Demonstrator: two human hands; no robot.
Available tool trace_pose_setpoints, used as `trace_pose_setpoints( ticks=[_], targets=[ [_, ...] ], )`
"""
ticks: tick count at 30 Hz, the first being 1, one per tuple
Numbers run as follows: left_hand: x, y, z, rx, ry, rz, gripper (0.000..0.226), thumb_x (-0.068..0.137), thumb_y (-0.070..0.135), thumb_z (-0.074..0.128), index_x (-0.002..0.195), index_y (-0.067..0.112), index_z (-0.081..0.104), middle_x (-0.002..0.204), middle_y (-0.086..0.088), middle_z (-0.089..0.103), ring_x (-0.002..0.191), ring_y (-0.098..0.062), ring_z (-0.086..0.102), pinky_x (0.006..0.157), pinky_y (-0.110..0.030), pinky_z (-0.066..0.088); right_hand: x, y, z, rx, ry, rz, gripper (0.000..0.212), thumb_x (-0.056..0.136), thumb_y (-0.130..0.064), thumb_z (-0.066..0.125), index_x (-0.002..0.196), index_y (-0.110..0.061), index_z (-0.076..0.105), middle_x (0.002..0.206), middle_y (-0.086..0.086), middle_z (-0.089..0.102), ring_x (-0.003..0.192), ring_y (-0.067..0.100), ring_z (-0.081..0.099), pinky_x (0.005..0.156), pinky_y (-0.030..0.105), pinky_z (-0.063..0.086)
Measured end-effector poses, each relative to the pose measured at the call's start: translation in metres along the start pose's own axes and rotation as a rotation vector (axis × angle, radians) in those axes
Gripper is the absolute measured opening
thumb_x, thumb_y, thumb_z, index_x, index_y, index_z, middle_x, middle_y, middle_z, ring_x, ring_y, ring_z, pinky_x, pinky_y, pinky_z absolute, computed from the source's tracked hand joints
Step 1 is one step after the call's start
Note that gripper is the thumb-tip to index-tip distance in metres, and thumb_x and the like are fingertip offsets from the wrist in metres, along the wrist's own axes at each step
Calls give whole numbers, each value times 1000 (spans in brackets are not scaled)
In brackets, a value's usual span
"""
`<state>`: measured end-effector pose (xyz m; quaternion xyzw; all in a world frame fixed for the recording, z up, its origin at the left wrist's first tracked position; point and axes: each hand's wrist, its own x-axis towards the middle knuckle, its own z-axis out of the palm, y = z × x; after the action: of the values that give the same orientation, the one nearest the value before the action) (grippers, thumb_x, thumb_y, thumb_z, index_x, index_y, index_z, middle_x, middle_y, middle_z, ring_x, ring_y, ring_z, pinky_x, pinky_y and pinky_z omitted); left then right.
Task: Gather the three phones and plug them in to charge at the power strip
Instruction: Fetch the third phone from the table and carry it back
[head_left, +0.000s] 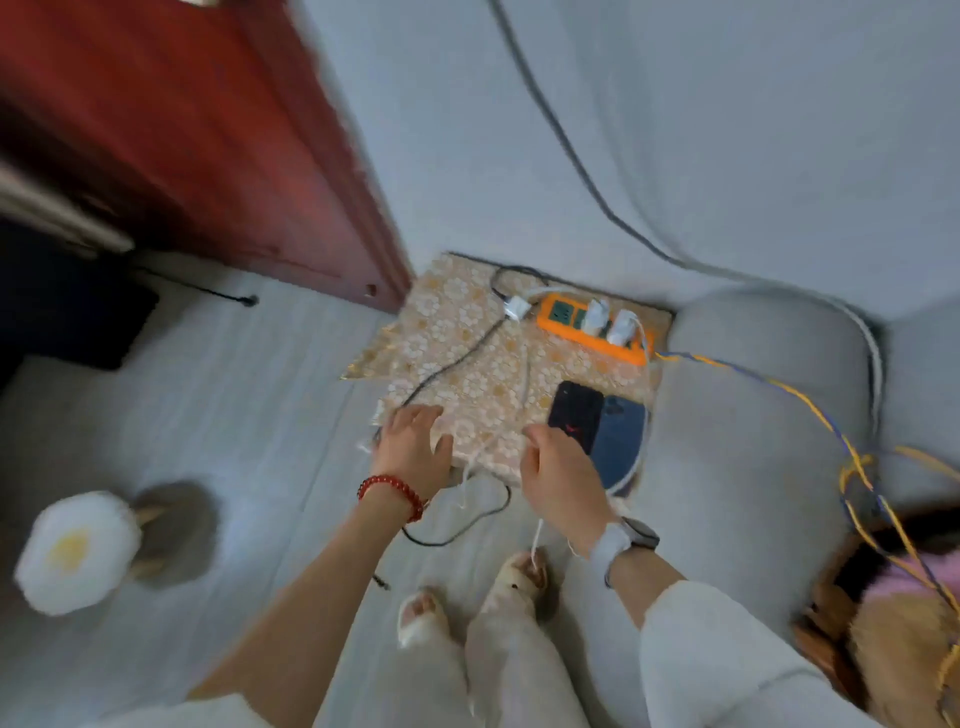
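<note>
A small table with a floral cloth holds an orange power strip at its far side, with two white chargers plugged in. A black phone lies at the near right, overlapping a blue phone. No third phone shows. My right hand pinches a white cable just left of the black phone. My left hand rests on the table's near left edge, over a black cable, fingers bent. The frame is motion-blurred.
A red wooden door stands at the left. A grey sofa arm borders the table on the right, with a yellow-blue cord across it. A white fluffy stool sits on the floor at lower left. My feet are below the table.
</note>
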<state>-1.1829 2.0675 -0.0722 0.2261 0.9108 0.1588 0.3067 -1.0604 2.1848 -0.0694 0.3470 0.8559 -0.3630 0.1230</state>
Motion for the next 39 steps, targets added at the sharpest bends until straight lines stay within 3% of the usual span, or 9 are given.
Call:
trace_pose_setpoints(
  ticks=[8,12,16,21,26,29,34,39],
  targets=[
    [-125,-118,-139,-92,439,-210,44,90,29,45,132,16,42,139,-7,44,128,-28,39,106,-40,32,-46,-188,29,-33,-94,-456,34,95,-17,37,125,-10,50,125,12,58,115,29,53,94,38,44],
    [-221,-199,-186,-113,652,-294,44,90,30,46,132,18,43,138,-6,45,128,-26,38,106,-40,32,-107,-282,79,-36,-94,-633,32,92,-11,41,120,-5,55,120,18,61,114,32,55,96,39,42],
    [-352,-306,-207,-166,845,-425,43,89,29,49,131,17,45,137,-6,47,129,-25,39,106,-40,33,-206,-367,159,-39,-179,-808,31,93,-12,40,119,-7,56,123,12,60,117,28,53,98,35,40],
    [-526,-435,-188,-304,1035,-695,43,87,26,53,128,13,48,131,-11,52,123,-29,45,103,-40,37,-335,-448,282,-126,-395,-1002,31,95,-14,39,120,-9,55,127,9,59,120,27,50,97,29,36],
    [-685,-520,-133,-444,1191,-1019,43,87,28,53,127,12,49,130,-10,52,122,-27,46,101,-38,38,-463,-503,410,-282,-673,-1216,29,94,-14,40,118,-10,56,124,9,59,119,26,51,98,30,36],
    [-759,-551,-94,-527,1251,-1198,49,84,39,47,126,14,50,129,-10,54,121,-27,48,100,-41,41,-536,-522,476,-391,-808,-1363,30,94,-14,40,118,-10,56,125,10,59,120,26,51,100,32,37],
    [-862,-607,-46,-609,1353,-1454,42,86,27,54,126,12,51,131,-11,52,124,-29,46,104,-41,38,-651,-548,583,-540,-975,-1584,31,93,-16,40,120,-11,54,123,12,59,117,28,51,99,33,37],
    [-961,-691,-37,-573,1366,-1660,49,85,37,51,128,14,48,134,-10,50,125,-29,43,105,-39,35,-759,-594,688,-556,-1096,-1781,34,93,-20,40,123,-12,53,127,10,58,121,28,47,103,38,38]
  ],
)
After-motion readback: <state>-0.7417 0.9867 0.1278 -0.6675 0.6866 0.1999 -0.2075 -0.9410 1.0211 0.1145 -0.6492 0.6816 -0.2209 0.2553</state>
